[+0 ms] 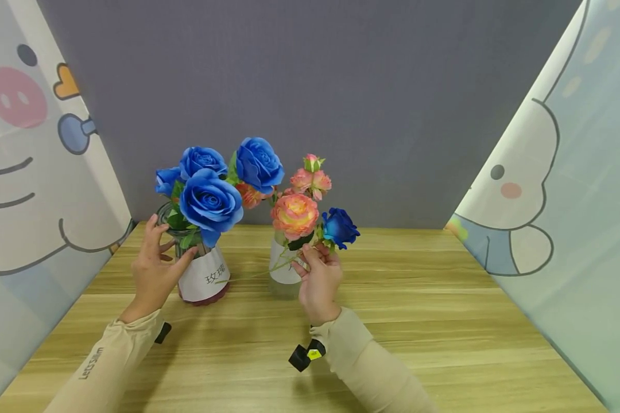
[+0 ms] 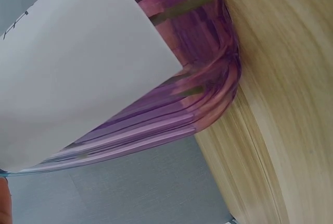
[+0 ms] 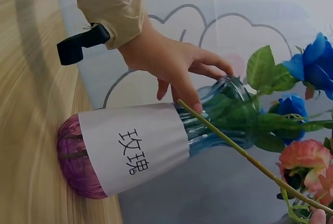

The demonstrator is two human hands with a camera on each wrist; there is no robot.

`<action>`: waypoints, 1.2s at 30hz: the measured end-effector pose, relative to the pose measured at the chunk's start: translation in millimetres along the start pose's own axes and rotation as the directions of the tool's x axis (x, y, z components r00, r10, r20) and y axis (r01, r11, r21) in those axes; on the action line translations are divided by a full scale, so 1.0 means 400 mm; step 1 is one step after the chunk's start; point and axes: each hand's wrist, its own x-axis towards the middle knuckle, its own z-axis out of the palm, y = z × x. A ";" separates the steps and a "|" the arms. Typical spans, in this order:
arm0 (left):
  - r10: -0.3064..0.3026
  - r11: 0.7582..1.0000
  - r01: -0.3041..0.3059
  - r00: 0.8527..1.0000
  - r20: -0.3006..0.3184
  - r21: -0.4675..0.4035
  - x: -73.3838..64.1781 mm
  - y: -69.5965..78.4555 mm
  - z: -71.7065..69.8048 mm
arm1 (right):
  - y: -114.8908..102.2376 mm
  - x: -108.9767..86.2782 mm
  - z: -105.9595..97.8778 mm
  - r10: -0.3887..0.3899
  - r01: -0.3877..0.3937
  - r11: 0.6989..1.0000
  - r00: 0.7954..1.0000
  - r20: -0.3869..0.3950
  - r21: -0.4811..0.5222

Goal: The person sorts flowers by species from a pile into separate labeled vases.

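Observation:
My left hand (image 1: pixel 155 268) grips the neck of a glass vase (image 1: pixel 202 274) at the left, thumb on the near side. The vase has a blue-tinted top, a purple base (image 2: pixel 208 73) and a white label (image 3: pixel 136 146) with handwritten characters; large blue roses (image 1: pixel 210 199) stand in it. With thumb and fingers, my right hand (image 1: pixel 320 281) pinches a darker blue rose (image 1: pixel 340 228) just below its bloom. Its thin green stem (image 3: pixel 229 139) slants down leftward, and the cut end overlaps the left vase's label in the head view.
Behind my right hand stands a second, clear vase (image 1: pixel 284 288), also labelled, with pink-orange flowers (image 1: pixel 295 215). A grey panel (image 1: pixel 310 103) rises behind the wooden table (image 1: pixel 423 321). Cartoon-printed sheets (image 1: pixel 547 172) flank both sides.

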 end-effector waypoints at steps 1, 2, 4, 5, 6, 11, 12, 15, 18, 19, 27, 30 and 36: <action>0.002 1.000 -0.002 1.000 0.000 0.000 0.000 0.001 -0.001 | 0.004 -0.002 0.002 -0.002 0.002 1.000 1.000 0.006 -0.001; 0.002 1.000 -0.002 1.000 -0.001 -0.002 0.000 0.000 -0.001 | 0.008 -0.004 0.003 -0.005 0.005 1.000 1.000 0.014 0.001; 0.004 1.000 -0.004 1.000 -0.001 0.001 -0.001 0.000 -0.002 | 0.014 -0.010 0.006 -0.018 0.018 1.000 0.999 0.034 -0.005; 0.005 1.000 -0.005 1.000 -0.001 0.002 -0.001 -0.001 -0.002 | 0.017 -0.012 0.008 -0.022 0.022 1.000 0.999 0.043 -0.009; 0.007 1.000 -0.007 1.000 -0.002 0.005 -0.001 -0.002 -0.002 | 0.019 -0.016 0.009 -0.029 0.029 0.999 0.998 0.055 -0.012; 0.016 1.000 -0.016 1.000 -0.003 0.014 0.000 -0.003 -0.001 | 0.027 -0.030 0.015 -0.059 0.061 0.998 0.993 0.103 -0.017; 0.017 1.000 -0.017 1.000 -0.003 0.014 0.000 -0.003 -0.001 | 0.028 -0.033 0.017 -0.066 0.068 0.998 0.991 0.113 -0.016; 0.018 1.000 -0.018 1.000 0.000 0.011 0.000 -0.002 -0.002 | 0.031 -0.041 0.023 -0.084 0.086 0.996 0.987 0.139 -0.010; 0.018 1.000 -0.018 1.000 0.001 0.012 0.000 -0.003 -0.002 | 0.035 -0.052 0.027 -0.097 0.099 0.995 0.980 0.171 -0.005; 0.018 1.000 -0.018 1.000 0.001 0.012 0.000 -0.003 -0.002 | 0.036 -0.055 0.028 -0.103 0.106 0.994 0.977 0.185 -0.006; 0.022 1.000 -0.022 1.000 0.003 0.010 0.001 -0.005 0.000 | 0.050 -0.070 0.032 -0.218 0.219 0.975 0.922 0.319 0.033; 0.021 1.000 -0.021 1.000 0.003 0.014 0.000 -0.005 -0.001 | 0.057 -0.074 0.038 -0.282 0.281 0.958 0.888 0.363 0.055; 0.024 1.000 -0.024 1.000 -0.001 0.012 0.000 -0.005 -0.001 | 0.069 -0.084 0.055 -0.416 0.418 0.903 0.800 0.432 0.096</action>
